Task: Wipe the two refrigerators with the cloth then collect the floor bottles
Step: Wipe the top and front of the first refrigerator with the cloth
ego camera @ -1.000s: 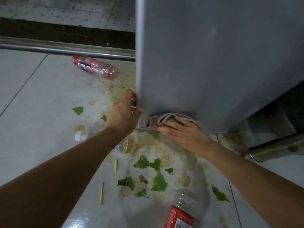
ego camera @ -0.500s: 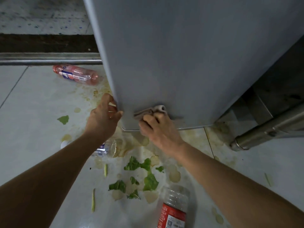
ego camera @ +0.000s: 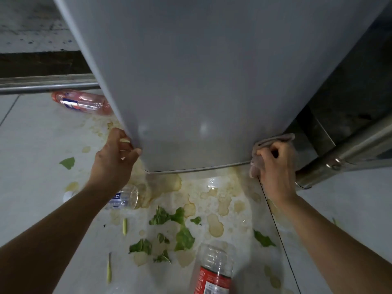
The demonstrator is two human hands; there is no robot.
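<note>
A grey refrigerator [ego camera: 203, 85] fills the upper middle of the view. My left hand [ego camera: 114, 158] grips its lower left edge. At the lower right corner, my right hand [ego camera: 275, 166] is closed on a pinkish cloth [ego camera: 273, 139] pressed against the fridge side. Three plastic bottles lie on the floor: a pink one [ego camera: 82, 102] at the left behind the fridge edge, a clear one [ego camera: 123, 198] partly hidden under my left forearm, and a red-labelled one [ego camera: 214, 270] near the bottom.
The tiled floor [ego camera: 31, 145] carries yellowish spill stains [ego camera: 214, 225] and green leaf scraps [ego camera: 182, 236] in front of the fridge. A steel pipe [ego camera: 339, 153] and a dark unit stand at the right. A metal rail [ego camera: 46, 84] runs along the back left.
My right hand with the cloth has slid from the fridge's lower left front to its lower right corner. The left hand keeps its hold on the left edge. The view shifted.
</note>
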